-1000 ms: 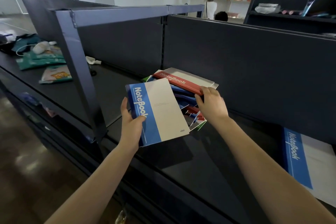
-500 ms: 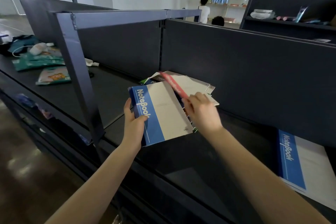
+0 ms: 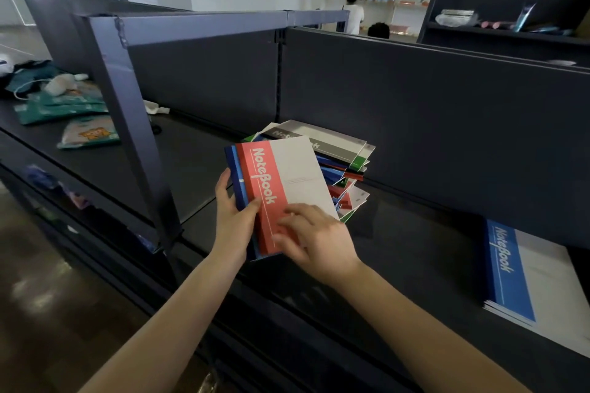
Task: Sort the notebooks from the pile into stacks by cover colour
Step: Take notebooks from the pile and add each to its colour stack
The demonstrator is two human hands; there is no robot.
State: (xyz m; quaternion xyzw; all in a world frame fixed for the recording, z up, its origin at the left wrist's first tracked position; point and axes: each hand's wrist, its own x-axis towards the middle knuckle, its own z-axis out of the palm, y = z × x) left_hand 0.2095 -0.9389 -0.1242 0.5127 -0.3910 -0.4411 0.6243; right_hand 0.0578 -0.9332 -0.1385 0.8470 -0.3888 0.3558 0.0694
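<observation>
A red-striped notebook (image 3: pixel 287 182) lies on top of a blue-striped notebook (image 3: pixel 236 175), and my left hand (image 3: pixel 234 212) grips both by their left edge above the dark shelf (image 3: pixel 415 252). My right hand (image 3: pixel 314 238) rests on the lower part of the red cover, its fingers spread and slightly blurred. Behind them sits the mixed pile of notebooks (image 3: pixel 344 166), a grey-striped one on top, with blue, red and green edges below. A stack of blue-striped notebooks (image 3: pixel 523 281) lies flat at the right of the shelf.
A metal upright post (image 3: pixel 127 124) and crossbar frame the shelf at left. Green packets and a pouch (image 3: pixel 86 134) lie on the left shelf section. A dark back panel (image 3: pixel 447 124) stands behind the pile. A person (image 3: pixel 352 14) stands far off.
My right hand lifted the red notebook off the pile and brought it onto the blue notebook held in my left hand. A grey notebook now tops the pile.
</observation>
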